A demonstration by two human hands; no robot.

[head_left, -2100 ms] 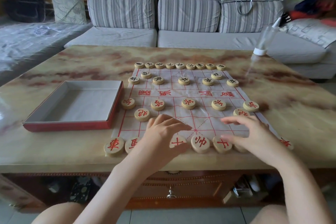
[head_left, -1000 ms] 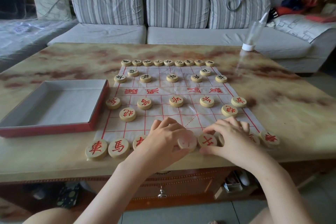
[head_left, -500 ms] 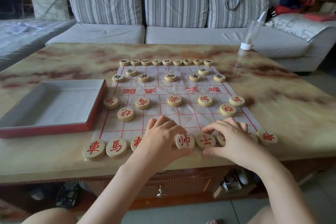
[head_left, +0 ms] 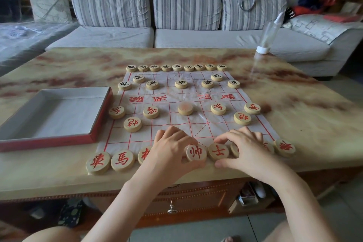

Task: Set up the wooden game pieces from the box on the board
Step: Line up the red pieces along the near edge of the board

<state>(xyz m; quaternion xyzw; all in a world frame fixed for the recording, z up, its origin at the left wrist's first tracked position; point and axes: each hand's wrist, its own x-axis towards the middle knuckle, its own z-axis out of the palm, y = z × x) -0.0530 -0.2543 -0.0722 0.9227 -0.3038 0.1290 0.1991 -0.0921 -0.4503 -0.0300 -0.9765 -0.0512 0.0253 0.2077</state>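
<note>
On the left of the table (head_left: 59,175) stands the red box (head_left: 57,137), open, beside the white board (head_left: 196,122). In the near row, the left hand (head_left: 172,151) has its grip closed on the round wooden piece (head_left: 196,152) with a red sign. Just right, the right hand (head_left: 249,151) rests with fingers bent over its neighbour piece (head_left: 218,151); whether it grasps, I cannot tell.

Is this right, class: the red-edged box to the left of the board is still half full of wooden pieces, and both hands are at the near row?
Not quite. The head view shows the box empty, only its pale lining visible. It does lie left of the board, and the left hand and right hand are both at the near row.
</note>
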